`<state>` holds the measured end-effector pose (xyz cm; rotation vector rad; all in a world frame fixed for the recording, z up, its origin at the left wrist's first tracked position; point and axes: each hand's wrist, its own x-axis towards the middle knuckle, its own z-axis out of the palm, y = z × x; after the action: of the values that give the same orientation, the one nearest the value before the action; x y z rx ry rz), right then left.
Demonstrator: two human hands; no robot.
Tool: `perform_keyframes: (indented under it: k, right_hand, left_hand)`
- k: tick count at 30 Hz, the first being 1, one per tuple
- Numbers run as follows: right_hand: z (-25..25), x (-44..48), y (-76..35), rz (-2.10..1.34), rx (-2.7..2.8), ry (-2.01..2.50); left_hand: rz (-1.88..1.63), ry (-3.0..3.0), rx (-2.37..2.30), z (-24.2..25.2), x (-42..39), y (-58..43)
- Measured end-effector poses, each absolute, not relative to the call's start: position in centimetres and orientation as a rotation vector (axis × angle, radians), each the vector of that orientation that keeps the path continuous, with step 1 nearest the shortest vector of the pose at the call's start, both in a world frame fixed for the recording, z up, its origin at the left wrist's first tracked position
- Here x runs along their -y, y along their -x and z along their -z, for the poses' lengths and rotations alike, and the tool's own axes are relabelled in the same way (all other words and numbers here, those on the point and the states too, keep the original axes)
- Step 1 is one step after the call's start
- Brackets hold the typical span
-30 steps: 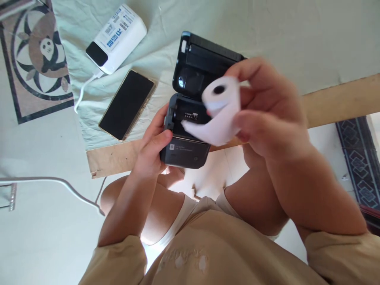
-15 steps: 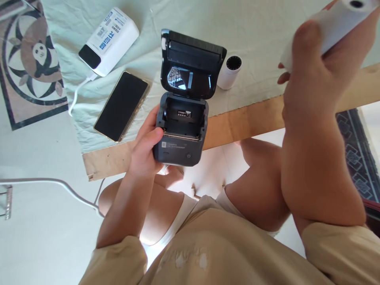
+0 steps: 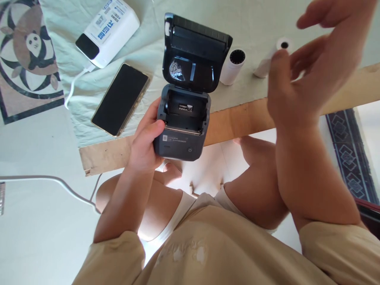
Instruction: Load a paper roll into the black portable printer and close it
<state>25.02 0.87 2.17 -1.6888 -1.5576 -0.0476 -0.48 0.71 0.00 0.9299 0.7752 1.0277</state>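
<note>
**Seated person holds an open printer in one hand, with the other hand raised beside a paper roll**

A worktop (image 3: 267, 16) covered in pale green cloth fills the top of the view from above, its wooden edge facing the person's bare knees. At that edge the left hand (image 3: 145, 146) is clamped round the side of a small dark printer (image 3: 184, 126). Its lid is hinged up and back, and the paper bay shows bare.

The right hand (image 3: 299, 79) is raised to the right of the printer, fingers spread, holding nothing. It is the nearer hand to a white paper roll (image 3: 263, 68) on the cloth, just beyond the thumb. The roll slants up and right in the picture, hollow end away from the printer. The blurred thumb overlaps it, so I cannot tell whether they touch, nor whether the roll stands or lies.

A second roll (image 3: 232, 67) sits beside the lid. A black phone (image 3: 120, 99) and a white power bank (image 3: 108, 29) lie to the left.
</note>
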Motion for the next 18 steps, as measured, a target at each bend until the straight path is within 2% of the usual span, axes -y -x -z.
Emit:
perform_keyframes:
  k: [6, 13, 16, 18]
  right_hand:
    - [-1.5, -1.4, -22.0, -0.358, 1.702, 1.724]
    - [-0.7, -2.1, -21.7, -0.444, 1.688, 1.83]
    - [-0.7, -1.6, -21.6, -0.48, 1.578, 1.745]
    - [-1.0, -1.6, -21.4, -0.625, 1.396, 1.641]
  left_hand:
    - [-1.038, -0.94, -0.833, -0.3, -0.7, 0.2]
    - [-1.061, -0.963, -0.786, 0.1, -0.8, 0.2]
    - [-1.054, -0.979, -0.831, 0.1, -0.7, 0.1]
    - [-1.067, -0.97, -0.848, 0.2, -0.7, 0.2]
